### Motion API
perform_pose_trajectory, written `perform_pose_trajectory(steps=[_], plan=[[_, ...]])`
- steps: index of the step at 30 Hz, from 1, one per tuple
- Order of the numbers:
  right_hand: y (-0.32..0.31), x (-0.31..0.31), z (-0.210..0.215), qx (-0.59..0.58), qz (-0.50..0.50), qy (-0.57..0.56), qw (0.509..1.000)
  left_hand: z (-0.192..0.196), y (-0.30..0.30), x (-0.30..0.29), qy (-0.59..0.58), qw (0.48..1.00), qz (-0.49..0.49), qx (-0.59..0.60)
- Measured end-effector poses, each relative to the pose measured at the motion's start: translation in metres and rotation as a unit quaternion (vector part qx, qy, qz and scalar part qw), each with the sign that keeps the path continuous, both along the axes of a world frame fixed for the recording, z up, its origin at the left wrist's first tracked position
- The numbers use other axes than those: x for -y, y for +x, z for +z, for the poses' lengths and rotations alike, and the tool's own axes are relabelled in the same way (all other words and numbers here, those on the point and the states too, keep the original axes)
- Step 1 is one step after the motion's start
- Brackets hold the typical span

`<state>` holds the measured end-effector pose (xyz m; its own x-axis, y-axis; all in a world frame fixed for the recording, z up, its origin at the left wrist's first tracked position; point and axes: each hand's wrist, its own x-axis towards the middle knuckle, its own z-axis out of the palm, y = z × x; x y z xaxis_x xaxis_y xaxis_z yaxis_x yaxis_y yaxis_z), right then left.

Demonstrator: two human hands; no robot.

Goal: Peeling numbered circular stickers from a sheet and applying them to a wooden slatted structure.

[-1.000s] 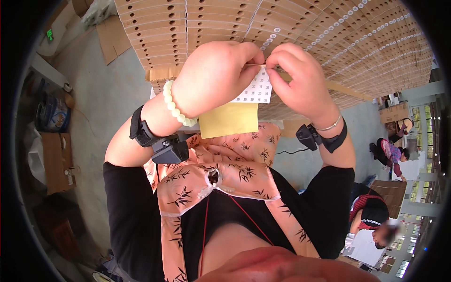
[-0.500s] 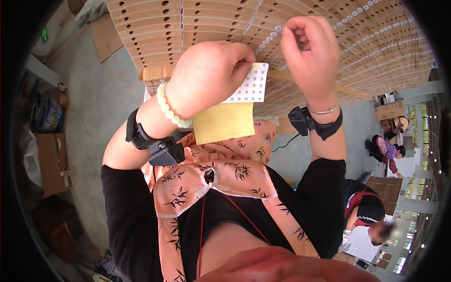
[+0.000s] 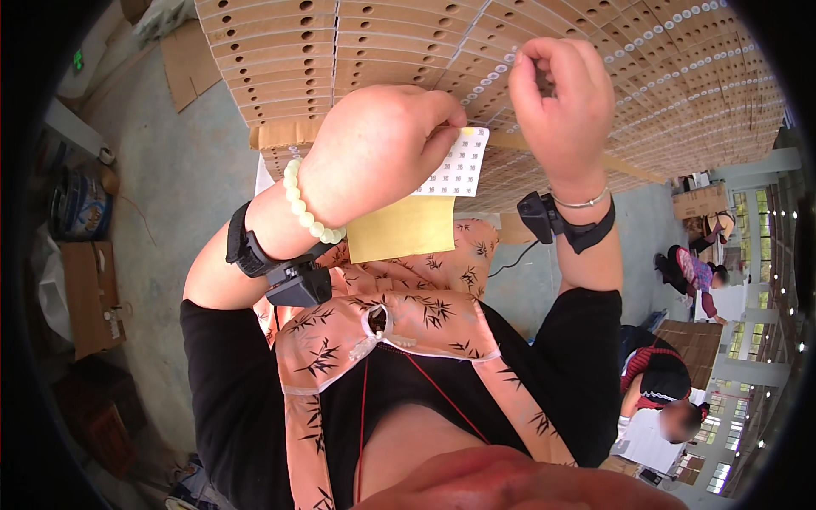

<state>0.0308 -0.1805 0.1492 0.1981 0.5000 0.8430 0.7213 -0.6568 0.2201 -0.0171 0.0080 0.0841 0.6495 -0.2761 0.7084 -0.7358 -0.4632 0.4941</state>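
Observation:
My left hand (image 3: 382, 149) pinches the top edge of a white sheet of small printed stickers (image 3: 459, 170), which has a bare yellow backing (image 3: 404, 228) hanging below. In front of me are stacked flat brown cardboard boxes (image 3: 391, 55) with rows of round holes. Small round white stickers (image 3: 489, 81) sit along some of the rows, mostly toward the right. Held up against the boxes, my right hand (image 3: 565, 115) has its thumb and fingers curled together near the end of a stickered row. Whatever is at its fingertips is too small to make out.
A cardboard strip (image 3: 629, 167) runs along the stack's near edge. Left on the floor are a flat cardboard piece (image 3: 191, 64), a blue bucket (image 3: 85, 208) and an open carton (image 3: 93, 297). At the right, other people (image 3: 659, 374) bend over white work surfaces.
The sticker sheet and my left hand sit slightly lower in view. My right hand has also shifted down a little, its fingers still curled. The boxes shift slightly in view too.

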Motion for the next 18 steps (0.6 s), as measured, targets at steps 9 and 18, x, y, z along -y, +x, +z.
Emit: perform_pose_trajectory(steps=[9, 18], plan=[[-0.019, -0.006, 0.019, -0.118, -0.061, 0.099, 0.986, 0.001, -0.004, -0.005, 0.016, 1.0, -0.006, 0.01], [-0.04, 0.002, 0.015, -0.366, 0.029, -0.017, 0.93, 0.005, -0.003, -0.012, 0.024, 0.999, 0.011, 0.025]])
